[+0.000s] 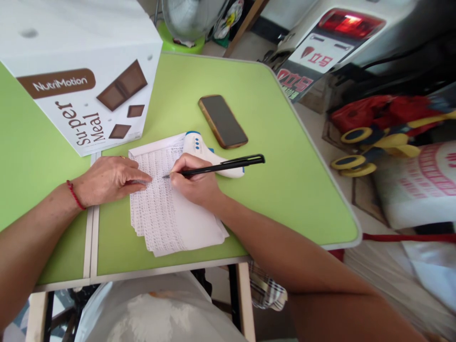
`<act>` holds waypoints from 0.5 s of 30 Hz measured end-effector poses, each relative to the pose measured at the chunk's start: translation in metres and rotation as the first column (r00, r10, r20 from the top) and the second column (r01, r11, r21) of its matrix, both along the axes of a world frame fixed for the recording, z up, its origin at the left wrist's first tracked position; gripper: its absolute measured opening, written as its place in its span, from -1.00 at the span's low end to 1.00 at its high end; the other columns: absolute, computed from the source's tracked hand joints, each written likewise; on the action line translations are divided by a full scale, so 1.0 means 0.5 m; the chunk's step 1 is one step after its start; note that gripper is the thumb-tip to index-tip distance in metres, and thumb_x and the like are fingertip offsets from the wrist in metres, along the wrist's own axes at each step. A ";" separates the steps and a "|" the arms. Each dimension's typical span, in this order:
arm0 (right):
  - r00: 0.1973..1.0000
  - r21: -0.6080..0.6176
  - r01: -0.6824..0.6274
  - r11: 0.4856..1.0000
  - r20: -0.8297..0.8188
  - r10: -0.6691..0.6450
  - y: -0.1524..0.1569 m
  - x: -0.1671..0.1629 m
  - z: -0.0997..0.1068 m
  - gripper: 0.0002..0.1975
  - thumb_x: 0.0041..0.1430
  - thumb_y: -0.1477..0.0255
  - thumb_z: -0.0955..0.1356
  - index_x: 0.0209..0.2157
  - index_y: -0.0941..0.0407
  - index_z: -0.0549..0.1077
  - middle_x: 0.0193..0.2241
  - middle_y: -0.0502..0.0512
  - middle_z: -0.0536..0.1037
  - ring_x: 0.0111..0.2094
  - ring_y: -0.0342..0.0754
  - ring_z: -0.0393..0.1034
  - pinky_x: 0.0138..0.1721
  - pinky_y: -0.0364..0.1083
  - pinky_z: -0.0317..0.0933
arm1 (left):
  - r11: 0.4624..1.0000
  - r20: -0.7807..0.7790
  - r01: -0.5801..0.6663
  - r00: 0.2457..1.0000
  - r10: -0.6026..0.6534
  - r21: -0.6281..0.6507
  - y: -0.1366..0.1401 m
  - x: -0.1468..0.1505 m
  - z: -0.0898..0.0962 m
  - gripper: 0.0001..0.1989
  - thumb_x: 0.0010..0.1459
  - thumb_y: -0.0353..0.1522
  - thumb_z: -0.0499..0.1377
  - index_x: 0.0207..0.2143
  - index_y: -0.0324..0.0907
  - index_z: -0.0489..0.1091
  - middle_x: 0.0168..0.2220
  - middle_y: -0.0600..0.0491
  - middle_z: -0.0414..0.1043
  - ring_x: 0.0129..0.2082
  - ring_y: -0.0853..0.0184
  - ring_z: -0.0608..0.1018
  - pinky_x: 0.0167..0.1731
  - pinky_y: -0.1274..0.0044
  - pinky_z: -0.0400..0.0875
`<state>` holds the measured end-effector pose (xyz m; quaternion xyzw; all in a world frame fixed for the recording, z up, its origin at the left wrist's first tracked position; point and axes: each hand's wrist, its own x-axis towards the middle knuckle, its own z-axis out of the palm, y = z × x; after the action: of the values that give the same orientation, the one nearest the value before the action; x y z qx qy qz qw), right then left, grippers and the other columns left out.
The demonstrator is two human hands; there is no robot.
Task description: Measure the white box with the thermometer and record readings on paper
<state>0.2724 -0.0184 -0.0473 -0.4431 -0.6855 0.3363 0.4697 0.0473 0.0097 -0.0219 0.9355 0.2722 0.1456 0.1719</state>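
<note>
Several sheets of paper [199, 232], partly covered in rows of handwriting, lie on the green table. My right hand [197, 183] rests on them, fingers closed around a black pen [231, 164] whose tip points at the written lines. On the sheets' left edge lies my left hand [112, 179], fingers stretched out flat, a red cord around the wrist. A white and blue infrared thermometer [196, 145] lies at the top of the sheets, partly hidden behind my right hand. Beyond it is a dark-screened phone [223, 121] in a brown case.
A tall white carton [117, 109] stands on the table [292, 190] at the back left. Behind the table is a fan [187, 19]. To the right are a scooter's rear [320, 52], yellow-handled tools [377, 142] and a white printed sack [423, 185].
</note>
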 end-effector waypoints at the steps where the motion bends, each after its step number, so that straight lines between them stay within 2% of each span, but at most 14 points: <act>1: 1.000 -0.003 0.004 1.000 0.001 -0.004 0.000 0.000 0.001 -0.88 -0.09 0.52 0.28 -0.62 0.09 0.25 -0.68 -0.14 0.29 -0.64 -0.25 0.11 -0.57 -0.17 0.05 | 1.000 0.000 -0.002 1.000 0.002 0.001 0.000 0.000 0.000 -0.81 0.25 -0.30 0.16 -0.15 -0.05 0.55 -0.37 0.12 0.51 -0.39 0.39 0.54 -0.44 0.61 0.30; 15: 1.000 -0.041 0.029 0.999 0.009 -0.029 0.000 -0.001 0.000 -0.90 -0.06 0.51 0.29 -0.59 0.08 0.28 -0.67 -0.14 0.31 -0.62 -0.24 0.12 -0.55 -0.15 0.08 | 1.000 -0.022 -0.006 1.000 0.006 -0.014 0.000 0.001 0.005 -0.80 0.26 -0.30 0.16 -0.14 -0.05 0.55 -0.36 0.11 0.52 -0.38 0.39 0.54 -0.43 0.61 0.30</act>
<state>0.2721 -0.0184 -0.0472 -0.4641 -0.6740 0.3415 0.4623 0.0475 0.0095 -0.0196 0.9351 0.2777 0.1339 0.1750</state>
